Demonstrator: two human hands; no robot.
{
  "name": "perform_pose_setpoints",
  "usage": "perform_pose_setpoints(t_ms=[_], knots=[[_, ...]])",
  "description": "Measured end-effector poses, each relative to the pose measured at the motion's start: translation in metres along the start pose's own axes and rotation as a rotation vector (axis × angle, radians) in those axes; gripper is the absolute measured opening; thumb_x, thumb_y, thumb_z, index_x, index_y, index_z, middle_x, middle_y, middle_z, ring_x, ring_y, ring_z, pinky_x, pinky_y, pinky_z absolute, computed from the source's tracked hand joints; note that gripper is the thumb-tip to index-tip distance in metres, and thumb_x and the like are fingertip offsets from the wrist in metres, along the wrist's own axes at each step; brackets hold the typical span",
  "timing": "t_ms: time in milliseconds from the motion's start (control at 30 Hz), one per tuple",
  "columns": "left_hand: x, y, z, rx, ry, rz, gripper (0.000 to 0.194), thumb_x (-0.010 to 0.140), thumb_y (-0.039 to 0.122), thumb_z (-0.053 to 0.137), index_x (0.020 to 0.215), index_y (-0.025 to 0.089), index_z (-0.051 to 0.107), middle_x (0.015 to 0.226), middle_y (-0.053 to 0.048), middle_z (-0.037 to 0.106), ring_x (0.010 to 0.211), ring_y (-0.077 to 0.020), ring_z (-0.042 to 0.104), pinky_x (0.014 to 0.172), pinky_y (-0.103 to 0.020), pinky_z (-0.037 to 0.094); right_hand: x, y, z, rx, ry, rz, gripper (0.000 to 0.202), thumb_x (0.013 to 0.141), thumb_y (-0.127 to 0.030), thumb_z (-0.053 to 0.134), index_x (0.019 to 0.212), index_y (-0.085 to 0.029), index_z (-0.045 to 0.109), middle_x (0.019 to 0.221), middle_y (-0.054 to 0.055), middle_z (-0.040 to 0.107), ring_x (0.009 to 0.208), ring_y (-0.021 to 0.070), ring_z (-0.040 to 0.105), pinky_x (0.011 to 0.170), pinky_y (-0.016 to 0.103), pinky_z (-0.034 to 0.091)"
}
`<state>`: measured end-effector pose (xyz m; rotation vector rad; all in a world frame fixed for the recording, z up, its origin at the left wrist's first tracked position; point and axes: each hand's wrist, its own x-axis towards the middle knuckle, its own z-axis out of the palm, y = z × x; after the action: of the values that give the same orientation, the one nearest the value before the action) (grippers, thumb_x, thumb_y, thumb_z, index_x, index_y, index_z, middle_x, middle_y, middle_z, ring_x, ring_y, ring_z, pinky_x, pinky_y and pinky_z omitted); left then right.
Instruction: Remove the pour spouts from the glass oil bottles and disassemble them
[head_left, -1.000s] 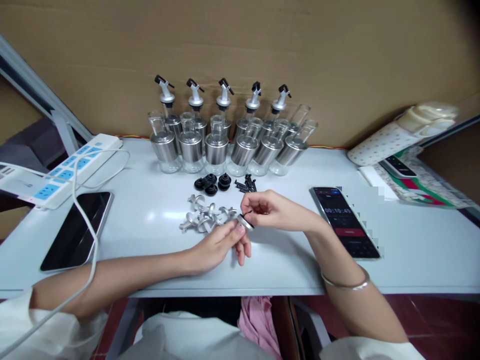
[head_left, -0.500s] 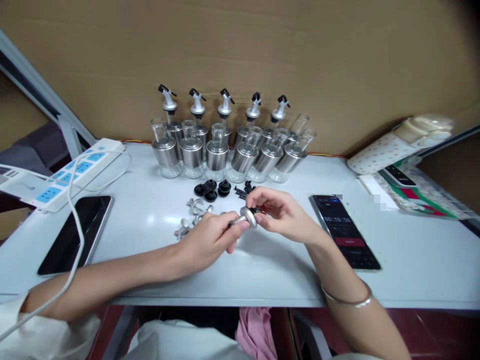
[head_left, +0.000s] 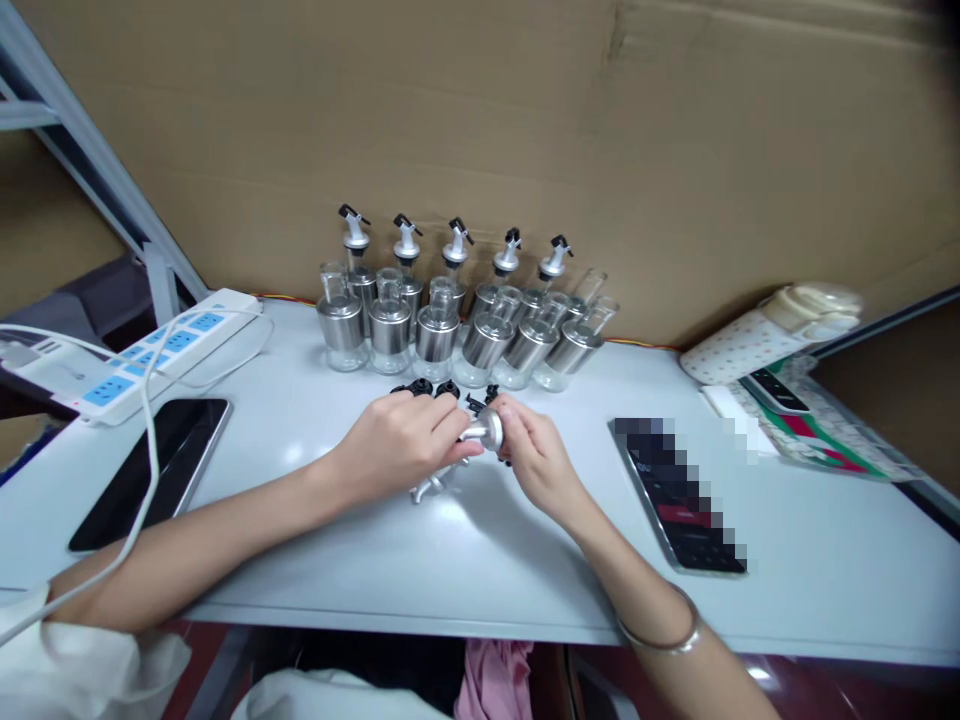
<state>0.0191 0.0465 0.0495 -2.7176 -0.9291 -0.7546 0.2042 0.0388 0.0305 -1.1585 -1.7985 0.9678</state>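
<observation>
My left hand (head_left: 409, 440) is closed round the stem of a silver pourer top (head_left: 487, 430). Fingers of my right hand (head_left: 534, 452) are pressed to the disc end of the same piece; any black part there is hidden. Loose silver pieces (head_left: 429, 486) lie below my left hand. Black stoppers (head_left: 448, 389) and small black levers (head_left: 477, 404) lie just beyond my hands. Behind them stand several glass bottles with steel bands (head_left: 437, 335), the front ones without tops. Several in the back row carry silver pourers with black levers (head_left: 458, 240).
A white power strip (head_left: 169, 350) with cables and a dark phone (head_left: 154, 470) are at the left. Another phone (head_left: 679, 500) lies at the right. A dotted bottle (head_left: 739, 345) leans beside a patterned pouch (head_left: 840, 445). Cardboard (head_left: 450, 110) stands behind.
My left hand has moved slightly left and turned over more, its back now up. My right hand has wrapped closer round the disc end. The camera view has shifted.
</observation>
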Motion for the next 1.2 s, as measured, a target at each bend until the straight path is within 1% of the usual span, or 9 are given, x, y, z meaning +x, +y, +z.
perform_pose_setpoints(t_ms=[100, 200, 300, 433, 633, 800, 867, 1033, 1200], knots=[[-0.002, -0.001, 0.005, 0.050, 0.036, 0.053, 0.052, 0.098, 0.045, 0.025, 0.070, 0.016, 0.058, 0.063, -0.003, 0.057, 0.053, -0.0133, 0.047, 0.053, -0.027, 0.027, -0.002, -0.001, 0.002, -0.147, 0.076, -0.017, 0.052, 0.091, -0.062, 0.025, 0.060, -0.022, 0.035, 0.051, -0.004, 0.035, 0.047, 0.0105, 0.033, 0.048, 0.025, 0.026], [-0.004, -0.001, 0.008, 0.047, 0.048, 0.090, 0.047, 0.098, 0.044, 0.030, 0.074, 0.016, 0.059, 0.065, -0.003, 0.058, 0.052, -0.0133, 0.045, 0.053, -0.028, 0.026, -0.002, -0.001, 0.002, -0.151, 0.130, -0.011, 0.052, 0.091, -0.062, 0.026, 0.058, -0.022, 0.033, 0.050, -0.004, 0.034, 0.046, 0.0105, 0.031, 0.047, 0.025, 0.026], [-0.003, -0.001, 0.008, -0.006, 0.052, 0.064, 0.043, 0.098, 0.038, 0.033, 0.072, 0.016, 0.058, 0.063, -0.002, 0.057, 0.052, -0.0133, 0.044, 0.053, -0.028, 0.024, -0.003, -0.001, 0.003, -0.122, 0.149, -0.022, 0.049, 0.092, -0.058, 0.028, 0.059, -0.022, 0.032, 0.052, -0.004, 0.032, 0.048, 0.0108, 0.030, 0.047, 0.025, 0.025], [-0.002, 0.000, 0.007, -0.103, 0.047, 0.007, 0.043, 0.098, 0.039, 0.033, 0.068, 0.017, 0.054, 0.061, -0.001, 0.054, 0.050, -0.0126, 0.042, 0.053, -0.029, 0.022, -0.005, 0.000, 0.005, -0.098, 0.158, -0.088, 0.044, 0.093, -0.054, 0.030, 0.063, -0.022, 0.034, 0.054, -0.004, 0.033, 0.050, 0.0110, 0.032, 0.049, 0.025, 0.027], [-0.003, -0.001, 0.005, 0.130, 0.158, 0.107, 0.041, 0.099, 0.035, 0.029, 0.069, 0.017, 0.052, 0.061, -0.001, 0.058, 0.051, -0.0126, 0.047, 0.054, -0.029, 0.026, -0.010, -0.001, 0.008, -0.078, 0.164, -0.188, 0.036, 0.094, -0.049, 0.030, 0.072, -0.022, 0.041, 0.055, -0.005, 0.037, 0.047, 0.0105, 0.034, 0.047, 0.024, 0.029], [0.000, -0.005, 0.003, 0.122, 0.251, 0.174, 0.036, 0.100, 0.034, 0.028, 0.081, 0.015, 0.052, 0.073, -0.003, 0.065, 0.059, -0.0125, 0.055, 0.057, -0.028, 0.030, -0.009, -0.002, 0.007, -0.111, 0.214, -0.342, 0.033, 0.095, -0.046, 0.034, 0.077, -0.021, 0.044, 0.056, -0.006, 0.038, 0.045, 0.0087, 0.035, 0.045, 0.021, 0.028], [0.000, -0.007, 0.003, 0.132, 0.246, 0.189, 0.034, 0.100, 0.032, 0.028, 0.081, 0.015, 0.052, 0.072, -0.002, 0.066, 0.058, -0.0122, 0.054, 0.057, -0.028, 0.030, -0.009, -0.002, 0.006, -0.119, 0.216, -0.344, 0.031, 0.095, -0.046, 0.034, 0.081, -0.021, 0.045, 0.059, -0.005, 0.040, 0.047, 0.0084, 0.036, 0.045, 0.021, 0.030], [0.005, -0.013, -0.004, 0.163, 0.260, 0.189, 0.039, 0.100, 0.035, 0.028, 0.075, 0.016, 0.051, 0.060, 0.001, 0.062, 0.050, -0.0125, 0.046, 0.059, -0.031, 0.025, -0.009, -0.003, 0.010, -0.066, 0.211, -0.297, 0.027, 0.096, -0.043, 0.034, 0.086, -0.021, 0.046, 0.062, -0.005, 0.041, 0.050, 0.0086, 0.037, 0.047, 0.021, 0.033], [0.009, -0.017, -0.013, 0.055, 0.222, 0.131, 0.037, 0.100, 0.036, 0.030, 0.080, 0.016, 0.054, 0.066, 0.001, 0.067, 0.052, -0.0124, 0.044, 0.064, -0.034, 0.025, -0.009, -0.008, 0.011, -0.033, 0.243, -0.342, 0.018, 0.095, -0.035, 0.038, 0.088, -0.021, 0.045, 0.063, -0.004, 0.042, 0.052, 0.0088, 0.040, 0.048, 0.020, 0.036]])
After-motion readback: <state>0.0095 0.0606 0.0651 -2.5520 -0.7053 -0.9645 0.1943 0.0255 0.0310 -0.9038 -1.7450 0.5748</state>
